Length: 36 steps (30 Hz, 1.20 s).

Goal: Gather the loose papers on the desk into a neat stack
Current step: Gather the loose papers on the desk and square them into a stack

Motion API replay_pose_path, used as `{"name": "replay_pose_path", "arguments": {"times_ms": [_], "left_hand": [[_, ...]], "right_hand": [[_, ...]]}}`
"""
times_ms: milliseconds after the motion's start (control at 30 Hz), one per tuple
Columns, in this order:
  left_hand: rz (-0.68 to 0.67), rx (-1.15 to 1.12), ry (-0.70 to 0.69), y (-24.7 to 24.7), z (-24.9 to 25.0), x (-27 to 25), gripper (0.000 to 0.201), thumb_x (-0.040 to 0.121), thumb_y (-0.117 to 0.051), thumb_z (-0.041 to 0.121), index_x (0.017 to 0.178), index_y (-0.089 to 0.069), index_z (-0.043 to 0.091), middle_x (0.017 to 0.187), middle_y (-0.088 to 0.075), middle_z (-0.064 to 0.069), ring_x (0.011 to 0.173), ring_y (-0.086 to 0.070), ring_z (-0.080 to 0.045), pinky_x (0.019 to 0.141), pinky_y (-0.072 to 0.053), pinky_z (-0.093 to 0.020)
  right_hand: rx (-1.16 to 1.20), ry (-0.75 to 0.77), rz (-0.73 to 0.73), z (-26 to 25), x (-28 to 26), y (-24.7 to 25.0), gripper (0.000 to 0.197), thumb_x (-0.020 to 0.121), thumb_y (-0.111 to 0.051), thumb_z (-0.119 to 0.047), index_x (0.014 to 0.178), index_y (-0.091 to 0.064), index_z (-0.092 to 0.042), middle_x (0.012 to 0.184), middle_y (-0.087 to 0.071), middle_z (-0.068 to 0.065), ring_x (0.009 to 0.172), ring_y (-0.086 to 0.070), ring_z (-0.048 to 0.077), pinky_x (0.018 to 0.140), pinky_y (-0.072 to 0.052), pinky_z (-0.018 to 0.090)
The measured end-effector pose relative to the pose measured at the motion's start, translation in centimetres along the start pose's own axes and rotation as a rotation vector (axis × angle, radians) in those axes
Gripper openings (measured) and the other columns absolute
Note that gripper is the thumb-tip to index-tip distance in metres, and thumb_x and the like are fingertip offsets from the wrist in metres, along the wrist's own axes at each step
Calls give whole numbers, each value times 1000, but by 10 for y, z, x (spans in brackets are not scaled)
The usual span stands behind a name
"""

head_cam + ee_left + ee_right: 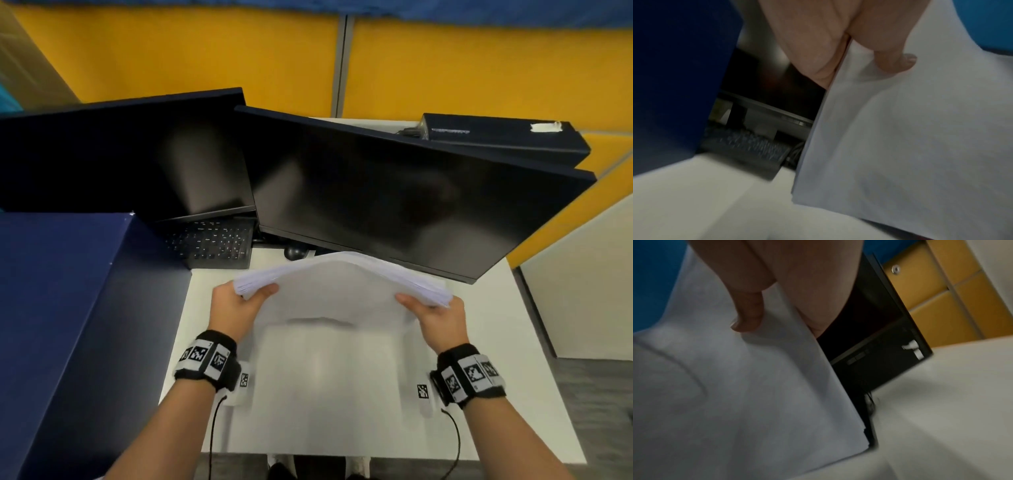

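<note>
Backdrop, head view: yellow partition panels (pixel 205 58) fill the top of the frame, with a white desk (pixel 534 342) below them.
Head view, screens: two dark monitors (pixel 394 192) stand across the middle, the right one overlapping the left; a black keyboard (pixel 212 243) lies under the left one.
Head view, left side: a dark blue box (pixel 68 308) covers the lower left.
Head view, upper right: a black case (pixel 507 137) lies behind the right monitor.
Head view, papers: a thick white stack (pixel 342 284) is held up at centre, in front of the right monitor's lower edge, its middle bowed upward and its near part hanging toward the desk.
Head view, left hand (pixel 236 308): grips the stack's left edge, thumb on top.
Head view, right hand (pixel 438 318): grips the stack's right edge, thumb on top.
Head view, wrists: both wear black bands with printed markers.
Left wrist view: the thumb (pixel 894 60) presses on the sheet face, the fingers (pixel 813 53) go behind the edge; the stack fills the right half, the blue box the left, the keyboard blurred between.
Right wrist view: the thumb (pixel 748 316) lies on the paper, the fingers (pixel 818 301) curl behind its edge; the stack fills the left and centre, a monitor and yellow panels sit at the upper right, the desk at the lower right.
</note>
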<state>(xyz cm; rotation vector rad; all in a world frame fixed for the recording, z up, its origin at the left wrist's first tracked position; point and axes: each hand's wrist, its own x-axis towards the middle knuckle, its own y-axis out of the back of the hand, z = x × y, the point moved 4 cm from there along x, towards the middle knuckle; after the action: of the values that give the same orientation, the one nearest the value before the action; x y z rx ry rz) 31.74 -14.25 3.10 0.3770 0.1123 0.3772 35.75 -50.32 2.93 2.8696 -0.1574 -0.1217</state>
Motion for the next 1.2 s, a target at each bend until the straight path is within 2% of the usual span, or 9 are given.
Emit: {"name": "replay_pose_path", "arguments": {"times_ms": [133,300,467,667,833,933,1067,1133,1200], "left_hand": [[-45,-23,-88,11,8,-14,36,70,-87,16,77,-76,49,76,-70,38,78,-67,14,69,-49,-4],[-198,12,134,-16,-34,-16,32,74,-86,7,105,-78,8,95,-76,4,84,-70,-9,84,-57,-30],[-26,-113,133,-8,-31,-16,20,70,-89,10,75,-74,22,65,-74,21,61,-67,7,59,-50,-9],[-40,-88,205,-17,-53,-29,21,70,-90,18,84,-75,21,70,-73,15,66,-68,-5,69,-51,-23],[-1,-271,121,-17,-38,-34,28,76,-82,19,98,-65,26,96,-71,9,84,-69,7,77,-51,-9],[129,-358,128,-22,-26,-39,8,92,-68,27,86,-64,24,82,-66,3,73,-64,-10,66,-51,-15],[198,-407,211,-22,-20,-34,25,87,-68,44,74,-63,23,78,-66,-6,74,-64,-22,70,-54,-38],[104,-364,170,-22,-16,-31,12,80,-76,27,85,-66,29,88,-68,-4,85,-65,-25,80,-55,-41],[15,-233,149,-22,-15,-30,37,73,-84,6,95,-65,29,95,-71,0,91,-67,-25,83,-56,-37]], "right_hand": [[-74,137,-39,-9,-7,11,23,73,-84,-11,78,-73,-31,71,-70,-33,67,-65,-12,64,-45,2],[-169,34,-201,31,-11,0,31,70,-85,-8,93,-74,-26,94,-75,-15,85,-69,-8,85,-56,23],[-87,59,-71,21,-6,2,12,73,-84,-9,82,-77,-14,78,-76,-15,70,-70,-1,67,-51,10],[-61,-137,-79,43,-15,-8,24,72,-86,-17,89,-72,-27,78,-74,-20,80,-70,-6,71,-51,9],[133,-100,-26,30,-22,-9,24,77,-77,-25,98,-66,-20,86,-75,-18,84,-67,-3,81,-50,15],[194,-56,93,14,-26,-11,26,78,-62,-45,83,-62,-20,71,-66,-13,68,-58,-4,69,-46,11],[156,-86,152,10,-20,-11,30,96,-58,-28,68,-57,-18,66,-54,-9,62,-49,6,68,-40,28],[114,-99,153,5,-18,-10,28,97,-57,-27,71,-59,-16,72,-56,1,67,-51,13,69,-40,30],[96,-118,135,0,-16,-7,28,96,-58,-30,73,-60,-15,75,-59,4,72,-53,18,69,-42,29]]}}
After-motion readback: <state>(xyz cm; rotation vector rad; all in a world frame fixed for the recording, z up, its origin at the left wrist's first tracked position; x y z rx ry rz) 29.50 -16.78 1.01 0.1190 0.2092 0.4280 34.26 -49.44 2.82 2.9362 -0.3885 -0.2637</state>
